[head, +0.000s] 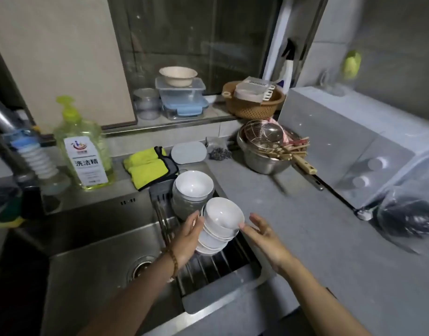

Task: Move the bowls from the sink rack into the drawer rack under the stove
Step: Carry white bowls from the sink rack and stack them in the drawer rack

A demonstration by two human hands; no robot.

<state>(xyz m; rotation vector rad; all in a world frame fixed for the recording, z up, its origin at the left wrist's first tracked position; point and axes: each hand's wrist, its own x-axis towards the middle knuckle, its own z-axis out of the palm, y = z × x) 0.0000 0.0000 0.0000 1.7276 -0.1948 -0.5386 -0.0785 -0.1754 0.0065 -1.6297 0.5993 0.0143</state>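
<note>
Steel sink (99, 238) fills the ground to the left of the grip, its drain low and a green bottle of dish soap (85, 151) standing on the ledge beyond. Yellow cloths (148, 166) lie folded on that ledge, closer in.

The left hand (188, 238) cups the left flank of the stack of white bowls (220, 226), thumb on the near side and fingers curving out of sight behind it. It looks like a steadying hold on a pile that leans. The stack is nested, tilted toward the right, and sits on the bars of the sink rack (208, 265) directly under the grip. Just beyond the grip a second pile of bowls (193, 190) stands upright on the same rack.

The right hand (264, 235) comes in from the other side with fingers straight and spread, one fingertip at the top bowl's rim; whether it touches cannot be told. Placed so, the two hands bracket the pile, likely to lift it as one.

Right of the grip runs a dull grey counter (305, 238), speckled and dimly lit. Farther along it stands a steel bowl (264, 158) of utensils, and at the far right the stove (354, 146) under a grey cover. The drawer rack is not in view.
</note>
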